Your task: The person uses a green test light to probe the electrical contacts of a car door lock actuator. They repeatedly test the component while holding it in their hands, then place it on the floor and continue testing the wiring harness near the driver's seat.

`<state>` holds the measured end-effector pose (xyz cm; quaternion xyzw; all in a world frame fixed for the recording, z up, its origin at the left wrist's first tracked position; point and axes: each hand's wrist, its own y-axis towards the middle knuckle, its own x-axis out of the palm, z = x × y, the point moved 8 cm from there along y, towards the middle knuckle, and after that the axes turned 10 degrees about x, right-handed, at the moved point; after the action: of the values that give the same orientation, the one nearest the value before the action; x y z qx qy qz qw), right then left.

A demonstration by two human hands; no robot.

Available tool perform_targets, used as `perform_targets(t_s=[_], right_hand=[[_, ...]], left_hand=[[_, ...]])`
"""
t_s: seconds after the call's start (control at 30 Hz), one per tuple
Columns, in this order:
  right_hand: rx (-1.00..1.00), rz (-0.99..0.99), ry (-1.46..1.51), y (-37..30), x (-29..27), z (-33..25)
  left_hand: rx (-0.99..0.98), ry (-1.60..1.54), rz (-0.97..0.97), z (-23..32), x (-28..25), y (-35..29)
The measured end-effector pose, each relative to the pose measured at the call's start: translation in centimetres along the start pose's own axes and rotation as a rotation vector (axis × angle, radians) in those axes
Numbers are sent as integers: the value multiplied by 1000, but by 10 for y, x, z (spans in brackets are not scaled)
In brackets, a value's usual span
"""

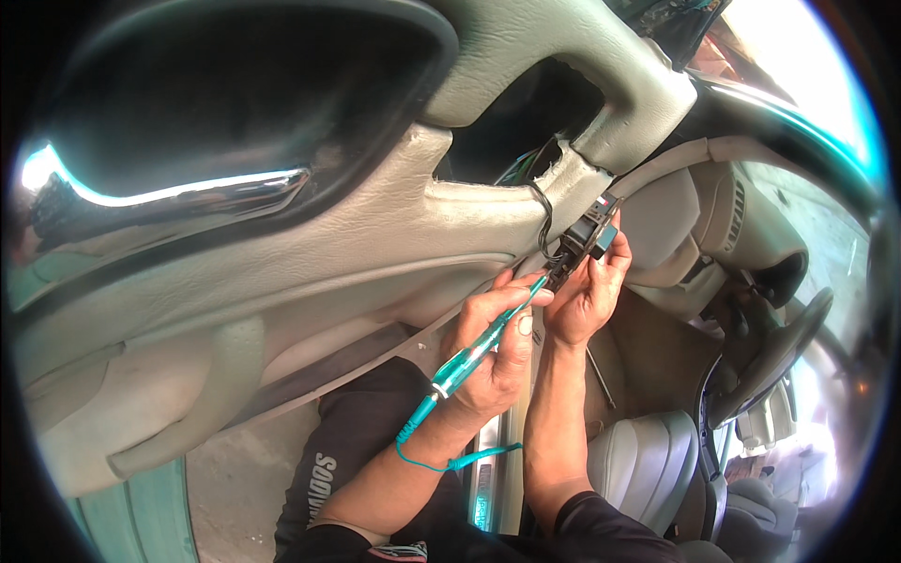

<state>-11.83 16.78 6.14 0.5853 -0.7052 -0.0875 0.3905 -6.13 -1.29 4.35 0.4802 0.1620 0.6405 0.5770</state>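
My left hand (490, 361) is closed around a teal circuit test light (465, 364), its coiled teal lead (450, 464) looping below my wrist. The slim tip of the tester reaches the lower end of a black window switch module (584, 236); whether it touches a contact is too small to tell. My right hand (587, 296) grips that module from the right, fingers behind it. Dark wires (546, 214) run from the module into an opening in the beige door panel (366, 220).
A chrome door handle (188, 199) sits in the dark recess at upper left. Beyond the door, a car cabin shows a steering wheel (774, 357) at the right and a grey seat (648, 464) below it. Concrete floor (230, 479) lies under the door.
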Motion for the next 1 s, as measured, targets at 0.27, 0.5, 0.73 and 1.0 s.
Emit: perform_targets(t_s=[0.27,0.5,0.73,1.0], right_hand=[[-67,-105,-51,3,0,-6],[-25,-158,-22,6,3,-10],[19,-53,-35,2,3,1],[52,60,-109,0,8,1]], left_hand=[[15,17,-10,-1,-1,2],[-31,-46,36,-6,-4,-4],[-27,-29,-10,1,3,-3],[-30,-38,-24,4,5,-2]])
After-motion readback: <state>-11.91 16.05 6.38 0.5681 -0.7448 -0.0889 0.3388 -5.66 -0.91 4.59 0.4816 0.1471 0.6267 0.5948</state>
